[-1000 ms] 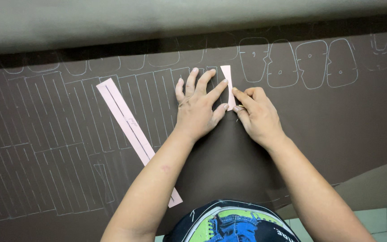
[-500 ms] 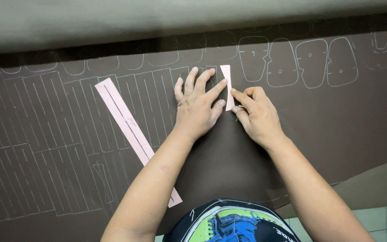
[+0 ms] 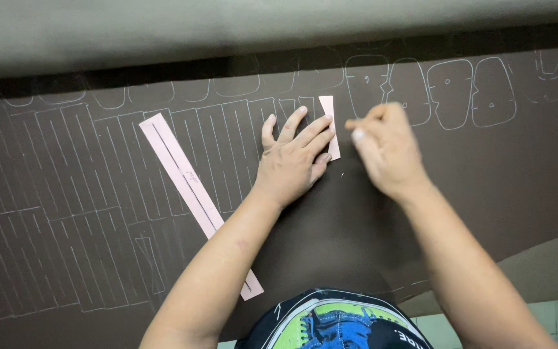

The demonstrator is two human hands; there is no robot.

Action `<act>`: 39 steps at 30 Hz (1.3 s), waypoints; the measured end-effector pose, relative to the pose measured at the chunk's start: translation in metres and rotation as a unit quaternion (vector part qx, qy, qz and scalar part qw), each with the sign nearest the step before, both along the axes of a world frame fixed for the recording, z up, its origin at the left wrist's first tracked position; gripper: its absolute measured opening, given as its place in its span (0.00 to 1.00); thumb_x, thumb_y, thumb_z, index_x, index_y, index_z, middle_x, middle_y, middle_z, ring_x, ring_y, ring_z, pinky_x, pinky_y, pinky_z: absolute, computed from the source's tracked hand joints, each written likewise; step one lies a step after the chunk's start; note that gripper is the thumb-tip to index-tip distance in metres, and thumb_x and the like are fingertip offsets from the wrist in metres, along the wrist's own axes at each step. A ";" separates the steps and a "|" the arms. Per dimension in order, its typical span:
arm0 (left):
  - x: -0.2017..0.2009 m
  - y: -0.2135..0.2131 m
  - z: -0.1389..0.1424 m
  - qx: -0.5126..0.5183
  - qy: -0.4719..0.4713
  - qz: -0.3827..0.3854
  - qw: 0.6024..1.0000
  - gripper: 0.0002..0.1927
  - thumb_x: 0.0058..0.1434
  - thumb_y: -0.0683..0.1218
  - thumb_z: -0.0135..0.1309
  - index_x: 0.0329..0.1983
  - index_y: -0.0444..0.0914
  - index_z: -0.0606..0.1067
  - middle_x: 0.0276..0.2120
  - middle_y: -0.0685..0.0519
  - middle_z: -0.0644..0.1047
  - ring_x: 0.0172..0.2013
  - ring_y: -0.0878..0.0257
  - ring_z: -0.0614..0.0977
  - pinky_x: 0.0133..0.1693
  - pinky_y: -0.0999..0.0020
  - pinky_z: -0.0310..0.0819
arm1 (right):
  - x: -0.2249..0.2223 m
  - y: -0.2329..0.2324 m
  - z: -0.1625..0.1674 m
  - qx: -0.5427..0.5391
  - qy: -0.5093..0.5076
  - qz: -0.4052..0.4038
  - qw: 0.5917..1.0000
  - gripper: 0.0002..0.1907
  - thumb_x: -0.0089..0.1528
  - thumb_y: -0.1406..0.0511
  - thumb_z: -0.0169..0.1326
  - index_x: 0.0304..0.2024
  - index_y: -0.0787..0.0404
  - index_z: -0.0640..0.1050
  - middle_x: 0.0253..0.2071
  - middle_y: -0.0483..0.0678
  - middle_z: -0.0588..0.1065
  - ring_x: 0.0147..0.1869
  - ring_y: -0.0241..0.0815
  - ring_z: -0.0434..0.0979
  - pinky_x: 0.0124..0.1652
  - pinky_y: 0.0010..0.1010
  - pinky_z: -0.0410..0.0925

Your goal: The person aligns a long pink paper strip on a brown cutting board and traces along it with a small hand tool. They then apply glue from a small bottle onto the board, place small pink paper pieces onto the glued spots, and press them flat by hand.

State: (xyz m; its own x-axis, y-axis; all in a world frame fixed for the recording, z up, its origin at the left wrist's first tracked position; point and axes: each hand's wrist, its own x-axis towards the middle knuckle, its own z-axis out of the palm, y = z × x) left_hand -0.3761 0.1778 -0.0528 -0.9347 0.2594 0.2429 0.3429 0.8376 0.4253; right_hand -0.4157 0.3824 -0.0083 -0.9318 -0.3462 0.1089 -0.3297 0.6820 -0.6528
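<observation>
From the head view, a small pink paper strip is pressed flat on the dark brown sheet by the spread left hand. Just beside it, the right hand is held up, fingers pinched together; what is pinched cannot be told.

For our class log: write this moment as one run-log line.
left hand: flat, pinning small pink template | right hand: lifted beside it, fingers pinched | dark sheet: chalk outlines

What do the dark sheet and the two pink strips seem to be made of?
Dark sheet: probably leather or faux leather, matte brown, taking chalk-like outlines. Long strip and short strip under the left hand's fingertips: likely thin card or paper, flat, pale pink, crisp-edged.
</observation>
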 end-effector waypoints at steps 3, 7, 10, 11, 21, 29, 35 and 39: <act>0.001 0.000 0.000 -0.010 -0.007 0.002 1.000 0.23 0.63 0.55 0.58 0.63 0.52 0.75 0.66 0.64 0.70 0.70 0.58 0.63 0.69 0.41 0.40 | -0.017 0.007 0.009 0.021 0.008 -0.020 1.000 0.10 0.69 0.68 0.52 0.49 0.60 0.82 0.47 0.53 0.70 0.53 0.49 0.73 0.53 0.37 0.69; 0.001 -0.001 0.002 -0.003 -0.007 0.001 1.000 0.24 0.64 0.55 0.57 0.63 0.50 0.74 0.67 0.63 0.70 0.70 0.58 0.64 0.70 0.41 0.40 | -0.016 0.000 0.006 0.065 -0.015 0.041 0.997 0.19 0.63 0.69 0.54 0.57 0.55 0.80 0.50 0.51 0.72 0.54 0.51 0.76 0.52 0.39 0.70; 0.002 -0.003 0.001 0.011 -0.002 0.006 1.000 0.25 0.64 0.55 0.57 0.65 0.49 0.74 0.67 0.63 0.70 0.70 0.59 0.64 0.70 0.41 0.41 | -0.004 -0.008 0.000 0.117 -0.109 0.034 0.987 0.28 0.56 0.64 0.63 0.61 0.53 0.76 0.49 0.50 0.71 0.50 0.51 0.76 0.46 0.41 0.70; 0.002 -0.003 0.001 0.016 0.001 0.008 1.000 0.25 0.64 0.55 0.57 0.65 0.49 0.74 0.67 0.63 0.70 0.71 0.59 0.64 0.70 0.40 0.41 | -0.002 -0.009 -0.002 0.121 -0.094 0.035 0.988 0.29 0.56 0.63 0.63 0.61 0.52 0.76 0.50 0.50 0.71 0.50 0.51 0.76 0.46 0.41 0.70; 0.001 -0.004 0.003 0.014 0.001 0.008 1.000 0.26 0.64 0.55 0.58 0.65 0.47 0.74 0.67 0.63 0.70 0.71 0.60 0.63 0.69 0.40 0.42 | 0.002 -0.011 -0.005 0.138 -0.052 0.051 0.988 0.30 0.57 0.65 0.64 0.63 0.49 0.76 0.48 0.50 0.70 0.50 0.49 0.75 0.46 0.40 0.71; 0.001 -0.004 0.003 0.020 -0.010 0.011 1.000 0.26 0.64 0.54 0.58 0.64 0.46 0.74 0.66 0.63 0.70 0.71 0.58 0.63 0.69 0.39 0.42 | 0.005 -0.013 -0.006 0.142 -0.039 0.047 0.988 0.31 0.57 0.65 0.65 0.63 0.49 0.76 0.47 0.50 0.69 0.49 0.49 0.74 0.46 0.40 0.70; -0.001 -0.005 0.002 0.008 -0.015 0.012 1.000 0.26 0.62 0.46 0.56 0.65 0.49 0.74 0.67 0.64 0.70 0.71 0.58 0.64 0.69 0.40 0.43 | 0.007 -0.013 -0.007 0.132 -0.025 0.052 0.990 0.31 0.57 0.65 0.65 0.64 0.50 0.76 0.48 0.50 0.69 0.49 0.50 0.74 0.47 0.41 0.70; -0.001 -0.006 0.001 0.006 -0.024 0.014 1.000 0.28 0.60 0.45 0.56 0.65 0.50 0.74 0.67 0.65 0.70 0.71 0.58 0.64 0.69 0.41 0.43 | 0.008 -0.013 -0.008 0.129 -0.020 0.055 0.990 0.32 0.57 0.66 0.64 0.64 0.52 0.76 0.49 0.51 0.69 0.50 0.51 0.74 0.49 0.41 0.70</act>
